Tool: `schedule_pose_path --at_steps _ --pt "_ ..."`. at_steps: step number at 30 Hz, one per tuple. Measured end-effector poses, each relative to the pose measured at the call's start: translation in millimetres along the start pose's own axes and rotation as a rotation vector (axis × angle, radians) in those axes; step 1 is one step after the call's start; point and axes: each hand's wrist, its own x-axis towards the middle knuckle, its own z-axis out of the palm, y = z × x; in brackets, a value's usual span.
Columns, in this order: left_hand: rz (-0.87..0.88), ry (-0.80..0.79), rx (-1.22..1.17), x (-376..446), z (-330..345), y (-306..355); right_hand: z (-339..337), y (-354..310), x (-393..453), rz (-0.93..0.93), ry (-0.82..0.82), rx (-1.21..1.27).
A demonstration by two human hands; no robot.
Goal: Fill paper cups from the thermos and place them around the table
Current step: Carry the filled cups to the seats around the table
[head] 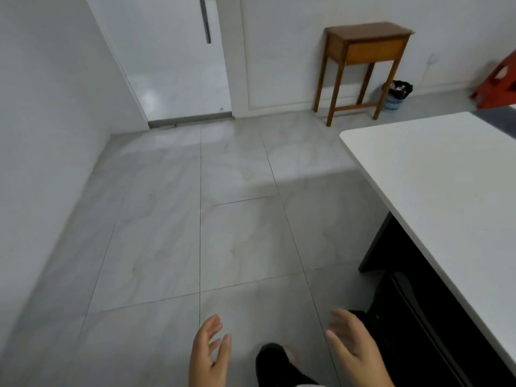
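Plainly, neither the thermos nor any paper cup shows anywhere in view, so where they stand cannot be told. The left hand and the right hand hang low over the tiled floor, both empty, fingers loosely spread and slightly curled. The white desk lies off to the right of the right hand's fingers and ahead of them, and the part of it in view is bare.

The likely trouble from here is one of bearings: the person faces the door and the corner, not the desk, so a reach made without turning would find nothing. A dark-clad leg steps between the hands, close to the desk's dark base, and a careless stride could knock it. The frame is also somewhat blurred, which hints at movement.

Both palms turn inward toward each other, wrists relaxed, forearms running off the bottom edge. A wooden side table and a small bin stand far ahead of the fingers against the wall.
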Motion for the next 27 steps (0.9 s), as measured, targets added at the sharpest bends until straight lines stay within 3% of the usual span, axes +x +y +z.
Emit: schedule_pose_path --at_steps 5,11,22,27 --pt "0.043 -0.049 -0.014 130.6 45.5 43.5 -5.7 -59.1 141.6 -0.076 -0.004 -0.011" --pt "-0.001 -0.094 0.025 283.2 103.3 49.5 1.8 -67.0 276.2 0.028 0.026 0.025" --pt "0.209 -0.538 0.090 583.0 244.2 153.9 5.7 -157.5 549.9 0.043 0.264 0.044" --pt "0.217 -0.637 0.137 673.6 328.4 181.0 -16.2 -150.5 632.9 0.191 0.425 0.133"
